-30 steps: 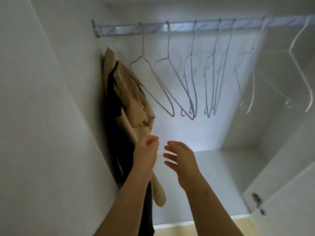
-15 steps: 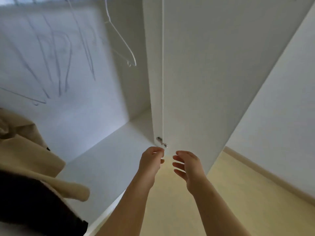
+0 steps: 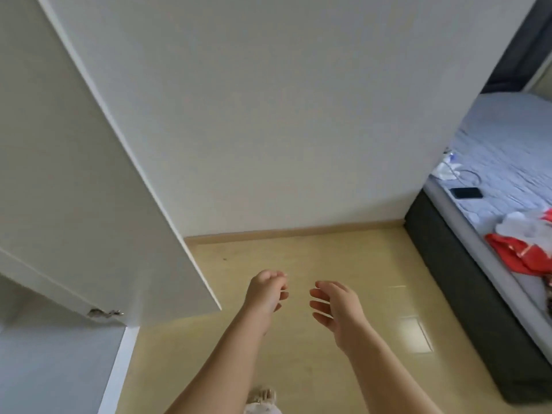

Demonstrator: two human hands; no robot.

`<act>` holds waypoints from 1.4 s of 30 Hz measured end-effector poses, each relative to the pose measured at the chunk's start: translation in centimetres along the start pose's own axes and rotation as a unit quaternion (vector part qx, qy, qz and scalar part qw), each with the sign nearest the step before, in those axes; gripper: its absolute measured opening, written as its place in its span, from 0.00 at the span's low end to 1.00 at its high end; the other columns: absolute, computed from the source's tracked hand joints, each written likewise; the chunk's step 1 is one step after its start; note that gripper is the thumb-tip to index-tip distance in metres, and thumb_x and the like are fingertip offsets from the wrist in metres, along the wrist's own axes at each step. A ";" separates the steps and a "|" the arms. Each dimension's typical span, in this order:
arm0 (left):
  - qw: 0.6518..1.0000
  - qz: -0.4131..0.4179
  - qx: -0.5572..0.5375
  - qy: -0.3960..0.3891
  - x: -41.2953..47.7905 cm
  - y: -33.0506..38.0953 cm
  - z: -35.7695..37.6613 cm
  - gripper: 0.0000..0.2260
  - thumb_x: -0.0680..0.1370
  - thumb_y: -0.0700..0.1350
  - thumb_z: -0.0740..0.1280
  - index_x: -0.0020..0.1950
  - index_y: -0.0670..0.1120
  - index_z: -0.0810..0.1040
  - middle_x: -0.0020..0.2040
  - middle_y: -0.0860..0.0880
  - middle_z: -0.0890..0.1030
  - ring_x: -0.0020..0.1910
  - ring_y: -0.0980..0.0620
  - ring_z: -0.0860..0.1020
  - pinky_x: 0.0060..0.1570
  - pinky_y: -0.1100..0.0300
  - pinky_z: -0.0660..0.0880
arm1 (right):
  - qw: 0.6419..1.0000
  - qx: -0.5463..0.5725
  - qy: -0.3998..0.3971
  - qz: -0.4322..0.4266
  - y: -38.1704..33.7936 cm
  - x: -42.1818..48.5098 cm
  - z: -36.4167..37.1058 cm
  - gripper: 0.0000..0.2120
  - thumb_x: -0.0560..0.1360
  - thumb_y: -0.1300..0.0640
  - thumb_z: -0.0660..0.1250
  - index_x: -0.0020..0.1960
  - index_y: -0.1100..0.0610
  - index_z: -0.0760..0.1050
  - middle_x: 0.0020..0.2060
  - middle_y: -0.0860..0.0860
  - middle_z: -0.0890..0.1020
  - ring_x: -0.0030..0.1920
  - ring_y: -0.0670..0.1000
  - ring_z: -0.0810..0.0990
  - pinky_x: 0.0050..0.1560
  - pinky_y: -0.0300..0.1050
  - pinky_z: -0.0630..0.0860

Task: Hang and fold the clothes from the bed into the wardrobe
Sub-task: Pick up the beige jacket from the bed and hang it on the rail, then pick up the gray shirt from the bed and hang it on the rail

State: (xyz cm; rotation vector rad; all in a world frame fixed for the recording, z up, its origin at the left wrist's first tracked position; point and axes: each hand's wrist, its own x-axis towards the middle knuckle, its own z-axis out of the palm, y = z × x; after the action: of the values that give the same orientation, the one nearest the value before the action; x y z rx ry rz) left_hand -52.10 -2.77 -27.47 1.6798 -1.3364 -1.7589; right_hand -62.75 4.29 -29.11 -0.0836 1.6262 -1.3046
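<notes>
Both hands are empty. The left hand (image 3: 265, 294) hangs with its fingers loosely curled round nothing, and the right hand (image 3: 337, 312) is relaxed with its fingers spread, palm turned inward. They hover side by side, apart, over the pale floor (image 3: 298, 255). To the near left stands the open wardrobe door (image 3: 89, 174). Far right, on the bed (image 3: 504, 138), lies a crumpled red and white garment (image 3: 525, 243), well apart from either hand. A black phone (image 3: 466, 193) and a white cable (image 3: 448, 171) lie farther along the mattress. The garment looks light, soft and limp. It will likely sag and trail, so it is best taken at the shoulders or collar with both hands, which also frees it from anything beneath.
</notes>
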 end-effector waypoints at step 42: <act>0.859 0.051 0.313 -0.402 1.7 11.1 69.1 0.06 0.79 0.43 0.60 0.44 0.49 0.74 0.39 0.51 0.77 0.37 0.55 0.76 0.33 0.62 0.67 | 0.875 0.311 0.370 0.022 -15.9 13.7 -58.0 0.05 0.77 0.61 0.61 0.43 0.56 0.73 0.35 0.52 0.78 0.33 0.50 0.74 0.34 0.40 0.71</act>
State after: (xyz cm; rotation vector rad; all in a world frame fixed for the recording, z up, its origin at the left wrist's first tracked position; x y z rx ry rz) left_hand -119.42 16.26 -30.32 1.0504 -2.5278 -2.2126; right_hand -118.87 29.81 -31.03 0.9451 1.6876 -1.8985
